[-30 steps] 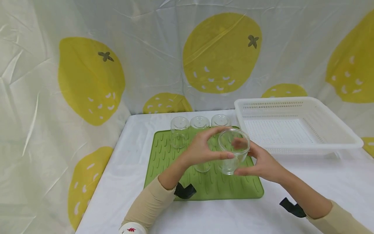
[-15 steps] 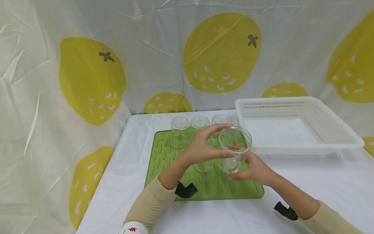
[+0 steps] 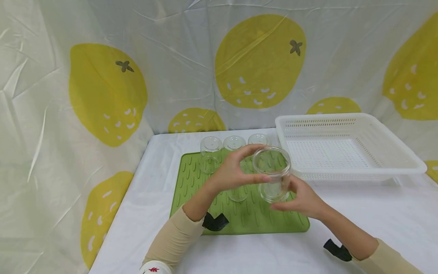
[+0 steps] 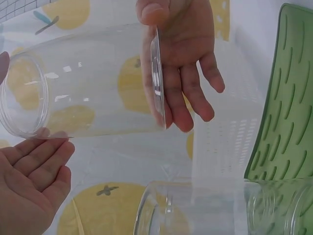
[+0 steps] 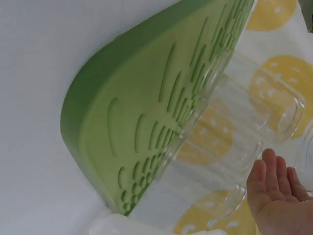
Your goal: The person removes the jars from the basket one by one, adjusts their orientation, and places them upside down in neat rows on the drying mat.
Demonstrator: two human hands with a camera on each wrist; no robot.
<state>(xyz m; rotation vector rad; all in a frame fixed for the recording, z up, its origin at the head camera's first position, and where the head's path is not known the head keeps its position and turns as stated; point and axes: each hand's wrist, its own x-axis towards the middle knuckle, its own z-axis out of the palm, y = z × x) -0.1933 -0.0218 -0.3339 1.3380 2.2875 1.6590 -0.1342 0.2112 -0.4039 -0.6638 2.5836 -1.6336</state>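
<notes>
A clear glass tumbler (image 3: 273,188) is held between both hands over the right part of the green ribbed mat (image 3: 246,224). My left hand (image 3: 232,173) grips it around its upper end, thumb in front and fingers behind. Lower down, the right hand (image 3: 302,198) holds it around the bottom end. From the left wrist, the tumbler (image 4: 83,88) lies across the view, the left fingers (image 4: 46,161) touching one end and the right thumb (image 4: 152,13) at the other. Behind the hands stand upturned glasses in a row: left (image 3: 210,152), middle (image 3: 234,142), right (image 3: 259,139).
Another clear glass (image 3: 237,195) stands on the mat, partly behind the left wrist. To the right sits a white perforated plastic basket (image 3: 349,171) on the white tablecloth (image 3: 362,217). A lemon-print curtain (image 3: 191,76) hangs close behind the table.
The right hand has slid from the tumbler's side down to its bottom end. The tumbler has swung slightly, its lower end shifting right. The left hand stays nearly in place around the upper end.
</notes>
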